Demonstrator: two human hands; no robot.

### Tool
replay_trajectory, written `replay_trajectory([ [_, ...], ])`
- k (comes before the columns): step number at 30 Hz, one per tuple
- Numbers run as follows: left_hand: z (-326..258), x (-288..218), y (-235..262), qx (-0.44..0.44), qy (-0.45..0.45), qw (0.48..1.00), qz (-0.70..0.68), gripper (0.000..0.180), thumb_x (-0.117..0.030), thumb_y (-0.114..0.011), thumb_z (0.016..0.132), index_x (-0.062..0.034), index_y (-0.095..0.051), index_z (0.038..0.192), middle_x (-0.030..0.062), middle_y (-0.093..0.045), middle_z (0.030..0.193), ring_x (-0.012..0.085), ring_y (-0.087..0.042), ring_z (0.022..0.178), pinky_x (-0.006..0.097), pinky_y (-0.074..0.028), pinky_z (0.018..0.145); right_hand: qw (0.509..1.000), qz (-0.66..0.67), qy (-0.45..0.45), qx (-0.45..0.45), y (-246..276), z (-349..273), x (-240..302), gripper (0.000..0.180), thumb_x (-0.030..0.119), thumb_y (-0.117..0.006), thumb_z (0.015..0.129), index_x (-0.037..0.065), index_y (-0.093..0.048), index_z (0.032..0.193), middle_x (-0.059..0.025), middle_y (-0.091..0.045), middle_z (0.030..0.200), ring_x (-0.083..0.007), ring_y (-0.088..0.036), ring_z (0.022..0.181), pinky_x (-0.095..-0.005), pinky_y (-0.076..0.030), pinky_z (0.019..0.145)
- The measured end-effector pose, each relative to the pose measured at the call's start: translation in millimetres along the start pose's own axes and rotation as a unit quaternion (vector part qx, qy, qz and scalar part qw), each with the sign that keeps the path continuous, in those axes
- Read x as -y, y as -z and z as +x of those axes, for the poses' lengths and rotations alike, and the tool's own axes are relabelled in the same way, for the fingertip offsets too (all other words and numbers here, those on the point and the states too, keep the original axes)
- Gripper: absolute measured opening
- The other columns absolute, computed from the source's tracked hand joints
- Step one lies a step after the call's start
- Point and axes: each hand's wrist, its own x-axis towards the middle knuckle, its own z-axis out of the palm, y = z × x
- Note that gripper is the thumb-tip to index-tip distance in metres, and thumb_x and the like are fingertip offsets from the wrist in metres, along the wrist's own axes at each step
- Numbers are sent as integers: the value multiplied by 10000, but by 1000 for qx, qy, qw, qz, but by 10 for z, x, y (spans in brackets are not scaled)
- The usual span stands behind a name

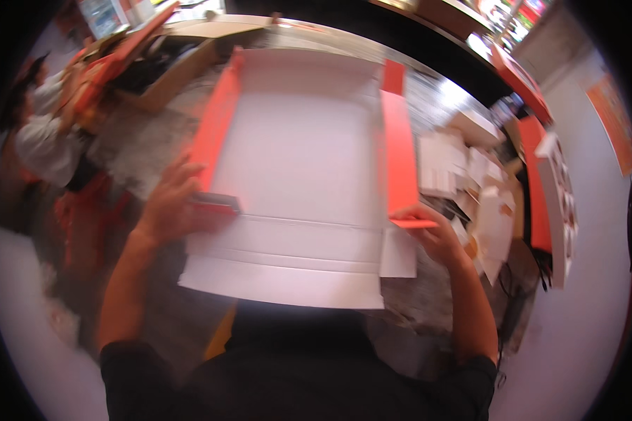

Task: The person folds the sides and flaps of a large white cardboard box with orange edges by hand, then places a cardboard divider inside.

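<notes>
A large partly folded cardboard box (298,154), white inside and orange-red outside, lies in front of me. Its left and right side walls stand up, while the near creased panel spreads flat toward my body. My left hand (175,200) grips the near corner of the left wall, beside a small end flap bent inward; motion smears these fingers somewhat. At the near end of the right wall, my right hand (432,231) has its fingers closed on a small red end flap (413,224). The undersides of both hands are partly hidden.
White cardboard pieces (439,165) lie heaped on the right. Red and white panels (536,182) stand by the right wall. An open brown carton (165,74) with dark contents sits at the back left. Another person (48,144) in a light top is at the far left.
</notes>
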Motion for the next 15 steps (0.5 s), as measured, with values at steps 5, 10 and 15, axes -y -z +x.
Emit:
replay_trajectory([
  [5,59,-4,14,-14,-25,1000,-6,545,-426,-906,735,-42,-582,945,177,-582,1379,489,-401,1472,550,-406,1195,973,-160,162,-36,-111,-45,-34,311,-32,-616,913,5,-609,1222,-173,-696,1161,-322,-685,1058,-410,-542,930],
  [10,14,-44,-14,12,20,1000,-21,353,-29,-784,684,-53,-576,969,133,-582,1385,471,-423,1458,487,-457,1166,989,-121,75,28,-67,-37,246,288,-97,-610,855,7,-579,1122,-178,-675,1257,-319,-658,1167,-389,-536,983],
  [15,1,-64,6,-7,31,998,-55,385,27,-739,644,-45,-576,985,121,-581,1378,463,-445,1441,488,-486,1131,978,-101,31,181,149,47,651,652,28,-877,726,43,-611,1321,-117,-557,1461,-273,-611,1287,-391,-584,954],
])
